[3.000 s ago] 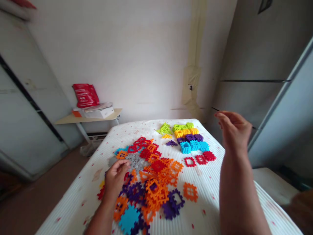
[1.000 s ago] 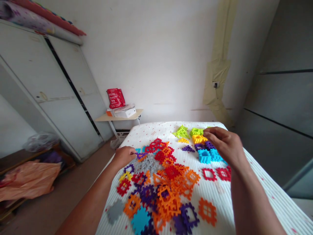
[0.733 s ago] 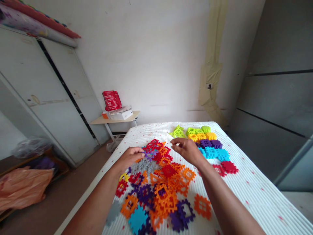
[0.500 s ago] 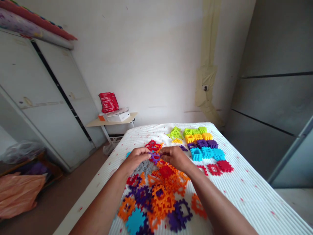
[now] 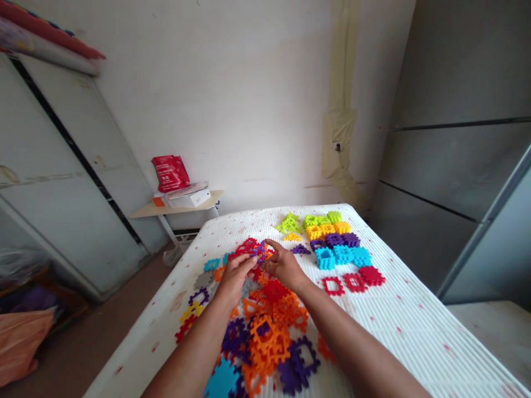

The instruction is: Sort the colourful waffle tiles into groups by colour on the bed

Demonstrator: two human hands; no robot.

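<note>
A purple interlocking plastic piece [image 5: 260, 251] with toothed edges is held just above the far part of a loose pile. My left hand [image 5: 237, 272] pinches its left side between thumb and fingertips. On its other side, my right hand [image 5: 286, 266] has its index finger at the top edge and its thumb lower down, with the piece between them. Below my hands lie orange pieces [image 5: 269, 337], red pieces [image 5: 276, 290] and grey pieces [image 5: 249, 286], heaped and overlapping. My fingers partly cover the purple piece, so its full shape is hidden.
Sorted stacks stand at the right: green [image 5: 317, 221], yellow [image 5: 326, 231], purple [image 5: 334, 240], light blue [image 5: 343, 255] and red [image 5: 354, 282]. Green triangles [image 5: 289, 223], a yellow piece [image 5: 292, 237] and purple triangles [image 5: 301, 249] lie beside them. A small side table [image 5: 145, 210] stands beyond the bed.
The view has shifted, uncovering pieces left of my left arm. My right index finger has lifted and spread from the thumb around the purple piece, which appears turned.
</note>
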